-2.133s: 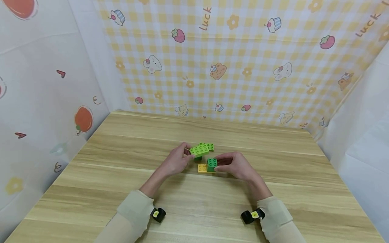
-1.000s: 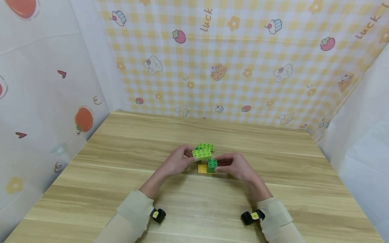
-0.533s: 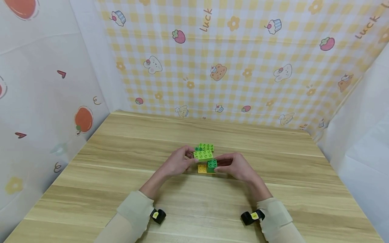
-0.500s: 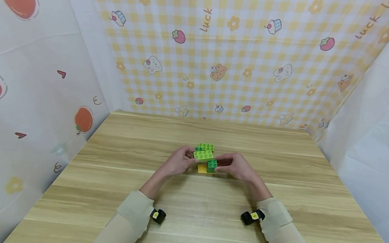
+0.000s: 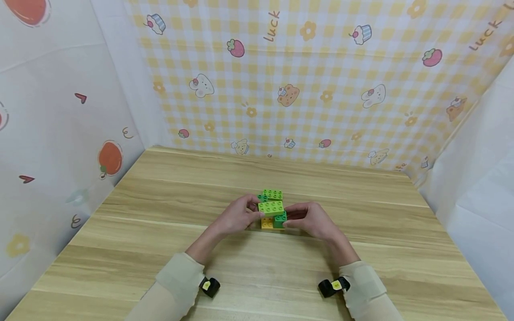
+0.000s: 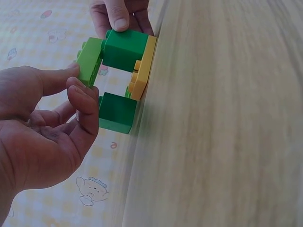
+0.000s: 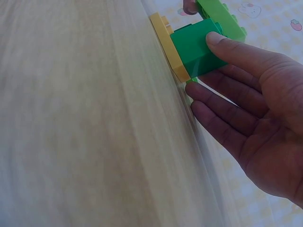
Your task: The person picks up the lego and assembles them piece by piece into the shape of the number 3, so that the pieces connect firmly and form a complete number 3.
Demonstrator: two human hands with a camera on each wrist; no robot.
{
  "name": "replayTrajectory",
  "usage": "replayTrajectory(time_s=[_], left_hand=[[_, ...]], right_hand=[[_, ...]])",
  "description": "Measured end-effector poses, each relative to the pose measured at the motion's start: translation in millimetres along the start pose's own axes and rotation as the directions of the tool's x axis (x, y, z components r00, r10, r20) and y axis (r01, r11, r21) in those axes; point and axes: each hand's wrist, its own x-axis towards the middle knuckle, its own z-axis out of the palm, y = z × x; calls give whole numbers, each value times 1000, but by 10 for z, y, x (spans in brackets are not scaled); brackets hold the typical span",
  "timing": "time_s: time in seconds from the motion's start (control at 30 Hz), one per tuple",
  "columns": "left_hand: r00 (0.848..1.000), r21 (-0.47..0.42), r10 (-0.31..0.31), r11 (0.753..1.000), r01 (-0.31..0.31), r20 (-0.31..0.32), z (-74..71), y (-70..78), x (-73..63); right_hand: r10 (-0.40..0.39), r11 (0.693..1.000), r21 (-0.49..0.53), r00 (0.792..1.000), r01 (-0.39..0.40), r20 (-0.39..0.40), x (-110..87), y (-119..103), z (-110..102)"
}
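Before a checked backdrop (image 5: 249, 67) on a wooden table (image 5: 261, 276), a rear lime brick (image 5: 273, 195) stands near a rear green block (image 5: 262, 197), the block partly screened from the head camera by a bright, oblong front lime brick (image 5: 271, 208) with 8 studs. A person's left hand (image 5: 237, 217) pinches that brick's left end over the front green block (image 5: 279, 222), contact unclear, which the right hand (image 5: 315, 219) grips on a yellow plate (image 5: 267, 224)

Between and just beyond the left hand (image 5: 237, 216) and right hand (image 5: 313, 218): two light-green bricks (image 5: 271, 208), two dark-green bricks (image 5: 279, 221), one yellow brick (image 5: 267, 224)
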Motion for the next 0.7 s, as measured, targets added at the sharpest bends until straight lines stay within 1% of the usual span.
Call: replayTrajectory(time_s=[0.2,0.7], left_hand=[[1000,-1,21,1000,-21,14,4,-6,0],[999,-23,20,1000,-18,50,28,9,-9]], right_hand=[[-4,1000,1,1000,4,0,1,5,-2],[-11,1000,7,1000,11,9,-5,-3,-6]])
